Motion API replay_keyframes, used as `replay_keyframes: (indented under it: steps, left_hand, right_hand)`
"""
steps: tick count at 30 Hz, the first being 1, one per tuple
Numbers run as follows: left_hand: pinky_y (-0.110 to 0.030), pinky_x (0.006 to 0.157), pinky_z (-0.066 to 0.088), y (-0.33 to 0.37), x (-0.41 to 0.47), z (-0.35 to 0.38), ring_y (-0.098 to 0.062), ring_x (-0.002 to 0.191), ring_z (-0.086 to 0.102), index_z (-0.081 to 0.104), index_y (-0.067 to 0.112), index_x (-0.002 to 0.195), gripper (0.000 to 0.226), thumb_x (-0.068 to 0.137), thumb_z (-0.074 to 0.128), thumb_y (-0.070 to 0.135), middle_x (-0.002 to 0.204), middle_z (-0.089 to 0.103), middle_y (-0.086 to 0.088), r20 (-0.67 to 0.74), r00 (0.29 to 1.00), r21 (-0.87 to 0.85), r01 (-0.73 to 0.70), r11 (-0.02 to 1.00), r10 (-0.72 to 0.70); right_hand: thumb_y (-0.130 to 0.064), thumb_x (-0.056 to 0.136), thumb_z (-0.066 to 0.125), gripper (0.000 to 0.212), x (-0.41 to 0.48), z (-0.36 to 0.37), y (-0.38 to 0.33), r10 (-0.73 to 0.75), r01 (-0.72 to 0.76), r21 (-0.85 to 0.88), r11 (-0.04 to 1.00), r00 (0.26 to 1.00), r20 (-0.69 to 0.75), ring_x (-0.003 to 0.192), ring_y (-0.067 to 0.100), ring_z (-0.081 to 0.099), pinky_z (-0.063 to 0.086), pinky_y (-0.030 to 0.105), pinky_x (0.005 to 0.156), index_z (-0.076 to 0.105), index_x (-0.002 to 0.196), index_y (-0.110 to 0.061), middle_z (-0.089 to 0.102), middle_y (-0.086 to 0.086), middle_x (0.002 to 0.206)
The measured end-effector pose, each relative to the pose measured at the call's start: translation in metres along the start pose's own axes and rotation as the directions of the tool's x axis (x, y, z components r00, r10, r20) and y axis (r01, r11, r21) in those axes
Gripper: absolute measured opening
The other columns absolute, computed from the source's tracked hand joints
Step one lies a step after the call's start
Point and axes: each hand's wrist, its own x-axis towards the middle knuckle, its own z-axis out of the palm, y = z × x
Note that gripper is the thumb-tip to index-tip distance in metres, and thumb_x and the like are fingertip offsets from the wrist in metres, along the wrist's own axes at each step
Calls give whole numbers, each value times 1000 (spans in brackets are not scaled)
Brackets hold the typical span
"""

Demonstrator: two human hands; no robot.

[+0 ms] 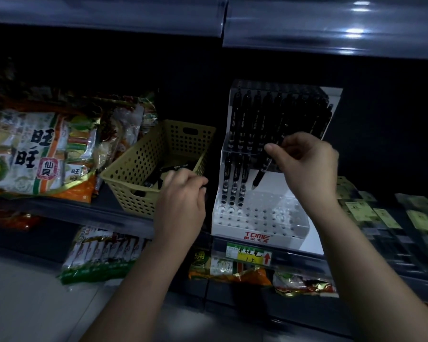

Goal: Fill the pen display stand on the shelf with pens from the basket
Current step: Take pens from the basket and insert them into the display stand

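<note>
- The white and clear acrylic pen display stand (257, 219), with red "TOME" lettering on its front, sits on the dark shop shelf (124, 213) just right of the tan perforated plastic basket (134, 198).
- The right hand (307, 166) hovers in front of the stand's upper tier. Its thumb and curled fingers pinch a black pen with a clear grip (259, 174) near the pen's upper end.
- That pen hangs tilted from the hand, tip pointing down and to the left. The tip is above the lower tier's plate of holes and does not touch it.
- The tip is just right of three black pens standing upright (234, 186) in the leftmost holes of the lower tier.
- The upper tier is packed with a row of black pens (257, 114), directly behind the right hand.
- The left hand (181, 197) reaches over the basket's near right corner with its fingers curled downward. Whether it grasps anything cannot be told in the dim light.
- Loose black pens (169, 169) lie in the bottom of the basket, just beyond the left hand's fingertips.
- Colourful rice cracker snack bags (35, 151) lie left of the basket.
- A green and yellow price label (248, 254) sits on the shelf edge below the stand.
</note>
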Motion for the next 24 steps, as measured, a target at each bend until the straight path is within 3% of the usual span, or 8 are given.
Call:
replay_keyframes:
  steps: [5, 11, 16, 20, 24]
  left_hand:
    - [-43, 76, 45, -15, 1, 4, -35, 89, 61, 72, 5, 99, 24, 75, 74, 4, 95, 70, -12, 23, 997, 188, 69, 980, -75]
    - [-36, 66, 40, -24, 1, 8, -31, 66, 63, 73, 4, 85, 24, 68, 66, -12, 73, 69, -12, 37, 994, 163, 93, 982, -101]
    - [-32, 67, 36, -25, 2, 8, -31, 63, 64, 73, 4, 81, 21, 69, 66, -11, 69, 68, -11, 36, 995, 166, 90, 982, -97]
    - [-31, 68, 32, -25, 1, 8, -30, 62, 64, 73, 4, 80, 21, 68, 67, -12, 69, 68, -11, 28, 995, 169, 92, 981, -98]
    - [-34, 69, 39, -24, 0, 8, -30, 65, 65, 74, 5, 84, 21, 71, 67, -10, 71, 69, -11, 31, 994, 147, 99, 984, -105]
  right_hand:
    - [-35, 80, 75, 23, -5, 10, 8, -46, 48, -62, 997, 999, 23, 66, 9, 61, 54, 31, 65, 68, 82, -13, 60, -9, 66]
    - [-34, 80, 75, 26, -9, 19, 18, -117, 121, -99, 988, 992, 45, 65, 16, 62, 53, 36, 63, 68, 79, -9, 64, -1, 67]
    - [-35, 80, 75, 29, -7, 21, 20, -159, 173, -155, 973, 983, 95, 63, 16, 60, 49, 30, 61, 69, 81, -7, 66, 2, 69]
    - [-34, 80, 75, 28, -12, 26, 27, -146, 183, -188, 965, 970, 196, 72, 20, 66, 54, 36, 68, 72, 87, -7, 72, 6, 78]
    - [-36, 81, 74, 28, -15, 29, 32, -136, 194, -233, 953, 960, 245, 73, 20, 66, 53, 35, 68, 73, 86, -9, 72, 5, 78]
